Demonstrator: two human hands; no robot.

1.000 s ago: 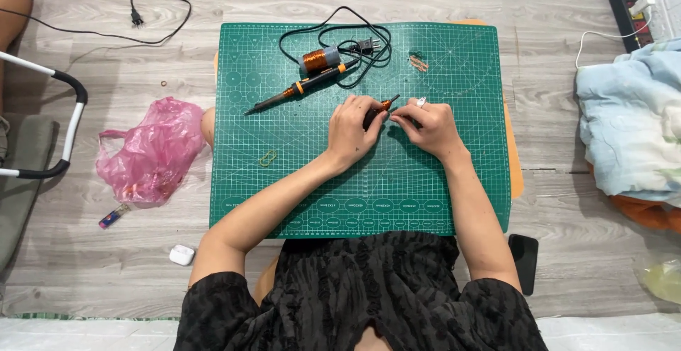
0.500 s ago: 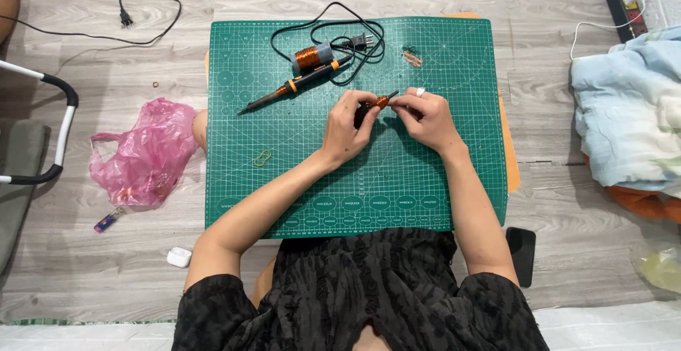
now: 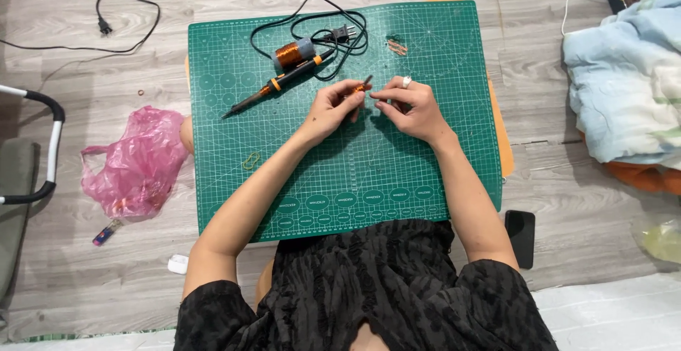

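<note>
Over a green cutting mat (image 3: 397,173), my left hand (image 3: 332,110) pinches a small dark rod wound with copper wire (image 3: 362,86). My right hand (image 3: 410,106), with a ring on one finger, meets it from the right, and its fingertips hold the thin wire end beside the rod. Behind the hands lie a copper wire spool (image 3: 292,54) and a black and orange soldering iron (image 3: 280,85) with its coiled black cord (image 3: 333,31).
Small copper pieces (image 3: 396,46) lie at the mat's far right, a wire loop (image 3: 250,160) at its left. A pink plastic bag (image 3: 135,170) and a chair frame (image 3: 42,145) are left of the mat. A phone (image 3: 521,236) and a blue blanket (image 3: 624,74) are to the right.
The view has shifted a little. Both hands stay together on the wound rod, and their fingers have shifted slightly around it.
</note>
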